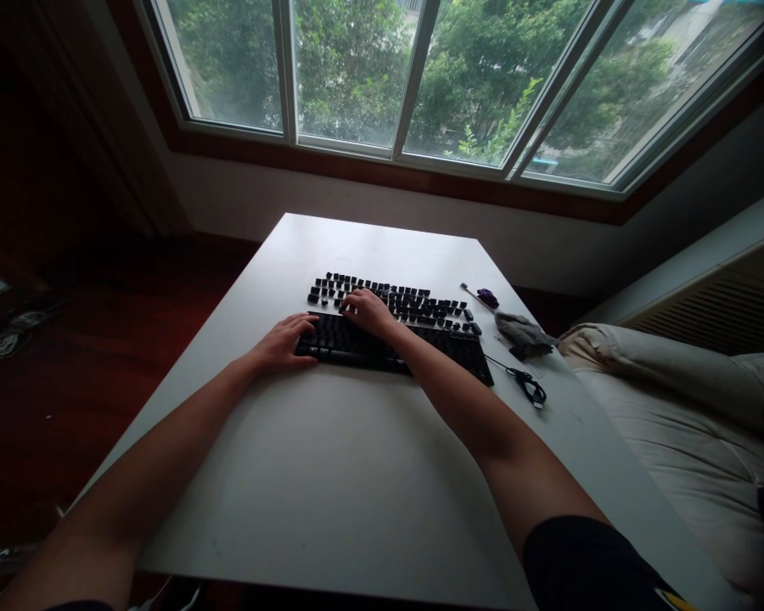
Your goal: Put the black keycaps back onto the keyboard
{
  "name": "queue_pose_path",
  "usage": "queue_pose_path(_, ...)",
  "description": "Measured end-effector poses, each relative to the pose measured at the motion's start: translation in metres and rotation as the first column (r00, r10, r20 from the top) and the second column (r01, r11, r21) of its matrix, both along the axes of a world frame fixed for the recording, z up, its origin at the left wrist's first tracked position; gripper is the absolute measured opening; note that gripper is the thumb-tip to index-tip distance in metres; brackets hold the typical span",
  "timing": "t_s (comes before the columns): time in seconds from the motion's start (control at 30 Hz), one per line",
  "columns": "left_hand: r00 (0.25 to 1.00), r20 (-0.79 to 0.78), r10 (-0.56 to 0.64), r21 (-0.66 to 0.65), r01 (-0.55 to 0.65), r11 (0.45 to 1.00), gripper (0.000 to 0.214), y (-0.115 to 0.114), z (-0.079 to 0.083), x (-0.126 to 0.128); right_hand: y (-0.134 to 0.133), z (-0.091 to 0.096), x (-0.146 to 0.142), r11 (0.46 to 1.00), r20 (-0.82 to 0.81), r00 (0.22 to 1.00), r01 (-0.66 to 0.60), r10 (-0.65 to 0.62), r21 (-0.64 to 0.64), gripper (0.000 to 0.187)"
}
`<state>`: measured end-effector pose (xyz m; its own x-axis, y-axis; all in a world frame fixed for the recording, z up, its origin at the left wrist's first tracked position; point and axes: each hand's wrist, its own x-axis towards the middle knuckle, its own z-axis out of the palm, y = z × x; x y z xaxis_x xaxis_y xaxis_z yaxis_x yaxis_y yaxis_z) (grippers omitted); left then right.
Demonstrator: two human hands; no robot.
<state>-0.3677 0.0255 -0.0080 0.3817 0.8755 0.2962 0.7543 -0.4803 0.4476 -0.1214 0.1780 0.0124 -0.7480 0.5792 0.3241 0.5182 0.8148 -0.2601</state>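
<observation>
A black keyboard [356,350] lies across the white table, with bare dark areas where caps are off. My left hand [284,344] grips its left end, thumb along the front edge and fingers over the top. Behind the keyboard, loose black keycaps [413,299] stand in several rows. My right hand [370,312] reaches over the keyboard's upper left part, its fingers bent and closed together at the nearest keycaps. Something small and dark shows at those fingertips, too small to make out. The right forearm hides part of the keyboard's middle.
On the table's right lie a coiled black cable [530,386], a grey cloth [523,333], a thin brush-like stick [473,294] and a small purple thing [487,297]. A beige cushioned seat [681,433] adjoins the white table [331,484] on the right. Windows [356,76] rise behind it.
</observation>
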Motion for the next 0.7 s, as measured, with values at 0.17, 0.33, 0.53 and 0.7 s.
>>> queue_pose_path(0.17, 1.0, -0.015, -0.005, 0.023, 0.005, 1.0, 0.053, -0.001, 0.0, 0.001, -0.034, 0.008, 0.011, 0.998, -0.046, 0.997, -0.066, 0.066, 0.005, 0.012)
queue_pose_path(0.33, 0.997, -0.071, -0.009, 0.073, 0.014, 0.997, 0.053, -0.002, 0.001, 0.004, -0.068, 0.01, 0.024, 0.994, -0.057, 0.992, -0.11, 0.109, -0.013, 0.014)
queue_pose_path(0.53, 0.989, -0.141, -0.035, 0.137, 0.055, 0.989, 0.054, -0.008, 0.006, 0.013, -0.089, 0.006, 0.029, 0.994, -0.02, 0.995, -0.097, 0.096, -0.042, 0.015)
queue_pose_path(0.7, 0.976, -0.198, -0.088, 0.152, 0.119, 0.981, 0.052, -0.011, 0.01, 0.023, -0.093, 0.009, 0.027, 0.997, 0.048, 0.997, -0.052, 0.055, -0.049, 0.014)
